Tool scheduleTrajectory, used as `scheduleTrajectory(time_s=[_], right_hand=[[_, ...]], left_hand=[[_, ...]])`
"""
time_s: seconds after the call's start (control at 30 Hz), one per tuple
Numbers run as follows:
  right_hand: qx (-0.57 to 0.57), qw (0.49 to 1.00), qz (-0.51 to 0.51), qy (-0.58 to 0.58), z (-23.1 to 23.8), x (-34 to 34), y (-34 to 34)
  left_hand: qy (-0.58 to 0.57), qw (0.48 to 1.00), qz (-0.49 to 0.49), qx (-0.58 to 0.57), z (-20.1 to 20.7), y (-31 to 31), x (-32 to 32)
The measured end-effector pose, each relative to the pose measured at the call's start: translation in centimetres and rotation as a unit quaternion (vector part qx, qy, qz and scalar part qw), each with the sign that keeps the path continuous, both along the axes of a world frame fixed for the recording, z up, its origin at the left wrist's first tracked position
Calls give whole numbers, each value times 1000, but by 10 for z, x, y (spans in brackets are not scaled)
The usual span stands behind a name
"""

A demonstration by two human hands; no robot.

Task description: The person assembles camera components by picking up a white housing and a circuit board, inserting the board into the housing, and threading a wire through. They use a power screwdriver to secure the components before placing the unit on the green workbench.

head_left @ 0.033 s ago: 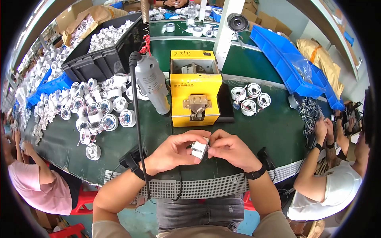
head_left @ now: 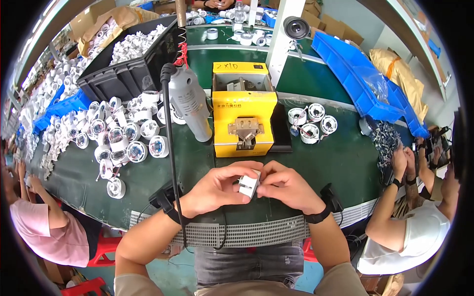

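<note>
Between my hands, just in front of the yellow machine (head_left: 244, 106), is a small white plastic housing (head_left: 247, 185) with a dark slot in its side. My left hand (head_left: 219, 186) grips it, thumb on the near side and fingers over the top. At its right edge my right hand (head_left: 284, 185) pinches with thumb and forefinger; what lies between those fingertips is too small to make out. A grey cylindrical tool (head_left: 190, 103) with a black cable hangs left of the machine.
Round white housings (head_left: 117, 140) with circuit boards are heaped on the left, before a black crate (head_left: 123, 74). Several more housings (head_left: 310, 133) stand right of the machine. Blue bins (head_left: 355, 74) lie at the far right. Co-workers sit on both sides; one handles dark wires (head_left: 385, 143).
</note>
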State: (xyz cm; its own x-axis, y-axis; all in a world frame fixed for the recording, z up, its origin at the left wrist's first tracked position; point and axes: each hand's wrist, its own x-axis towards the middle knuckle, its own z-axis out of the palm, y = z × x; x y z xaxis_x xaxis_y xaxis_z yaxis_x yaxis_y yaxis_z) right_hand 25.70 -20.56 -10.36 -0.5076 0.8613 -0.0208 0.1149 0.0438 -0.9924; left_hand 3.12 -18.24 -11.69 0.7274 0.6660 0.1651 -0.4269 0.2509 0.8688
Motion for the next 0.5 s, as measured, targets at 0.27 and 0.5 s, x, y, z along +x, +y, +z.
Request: scheduleTrajectory(time_s=[0.27,0.5], right_hand=[[185,981,1,-58,8,2,2],[115,990,-48,-70,13,-5,-3]], left_hand=[[-21,999,28,15,0,-7,5],[1,996,85,40,-5,-11,9]])
